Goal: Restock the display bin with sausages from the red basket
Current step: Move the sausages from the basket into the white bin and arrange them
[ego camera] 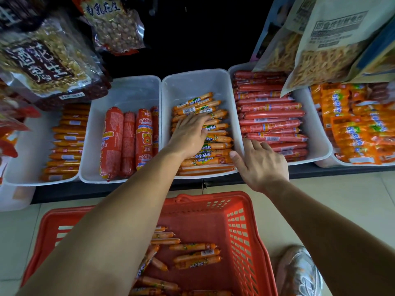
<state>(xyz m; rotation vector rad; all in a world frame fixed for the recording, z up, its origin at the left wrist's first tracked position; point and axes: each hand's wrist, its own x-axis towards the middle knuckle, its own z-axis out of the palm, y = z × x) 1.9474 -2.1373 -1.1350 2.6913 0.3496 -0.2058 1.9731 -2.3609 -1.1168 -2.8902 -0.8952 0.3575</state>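
A white display bin (pixel 192 82) in the middle of the shelf holds a stack of small orange sausages (pixel 215 144). My left hand (pixel 189 135) lies flat on top of that stack, fingers straight. My right hand (pixel 260 165) is at the bin's right front corner, thumb against the end of a sausage and fingers spread over the rim toward the neighbouring bin. On the floor below stands the red basket (pixel 241 238) with several loose orange sausages (pixel 192 246) in its bottom, partly hidden by my left forearm.
White bins flank the middle one: fat red sausages (pixel 128 142) on the left, long red sausages (pixel 269 120) on the right, orange packs (pixel 359 129) at far right. Snack bags (pixel 49 60) hang above the shelf. A shoe (pixel 299 274) rests beside the basket.
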